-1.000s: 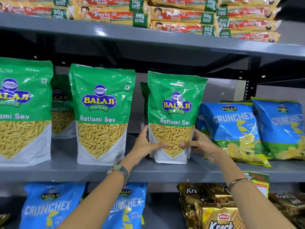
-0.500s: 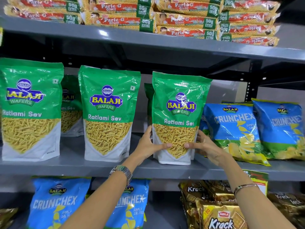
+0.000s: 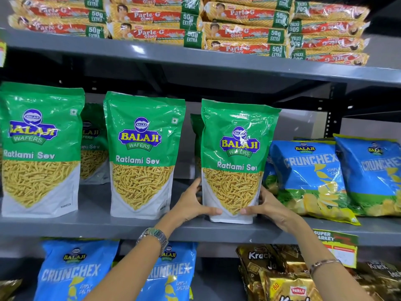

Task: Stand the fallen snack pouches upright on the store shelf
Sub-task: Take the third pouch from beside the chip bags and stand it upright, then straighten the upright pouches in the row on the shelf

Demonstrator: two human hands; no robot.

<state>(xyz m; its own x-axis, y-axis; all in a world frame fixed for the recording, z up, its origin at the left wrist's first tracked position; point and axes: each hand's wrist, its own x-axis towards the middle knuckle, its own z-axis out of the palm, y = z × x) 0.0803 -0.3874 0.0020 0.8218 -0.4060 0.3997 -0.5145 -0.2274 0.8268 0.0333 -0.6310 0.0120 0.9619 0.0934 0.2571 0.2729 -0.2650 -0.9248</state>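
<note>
- Two hands clasp one green Ratlami Sev pouch (image 3: 235,161) low on its sides: the left hand (image 3: 191,205) against its left edge, the right hand (image 3: 268,208) against its right edge, both thumbs laid across the white front near the base.
- The fingers of both hands go behind the pouch and are hidden, so how far each grip wraps round the back cannot be told.
- This held pouch stands upright on the grey middle shelf (image 3: 97,224), its base touching the shelf surface near the front lip.
- Left of the held pouch stands a second Ratlami Sev pouch (image 3: 141,155), upright and apart from it; further left a third Ratlami Sev pouch (image 3: 39,148) is cut off by the picture's edge.
- Behind the gaps, more green pouches (image 3: 93,144) show only as slivers; the one directly behind the held pouch is almost wholly covered.
- Right of the held pouch, blue Crunchex bags (image 3: 308,177) lean back, the nearest just beside the right hand.
- Above the held pouch, Parle-G biscuit packs (image 3: 243,31) lie stacked, the top rows cropped.
- Below it, more Crunchex bags (image 3: 71,270) and gold Krack Jack packs (image 3: 273,276) are partly masked by both forearms; a silver watch (image 3: 154,237) sits on the left wrist, a thin bracelet (image 3: 323,262) on the right.
</note>
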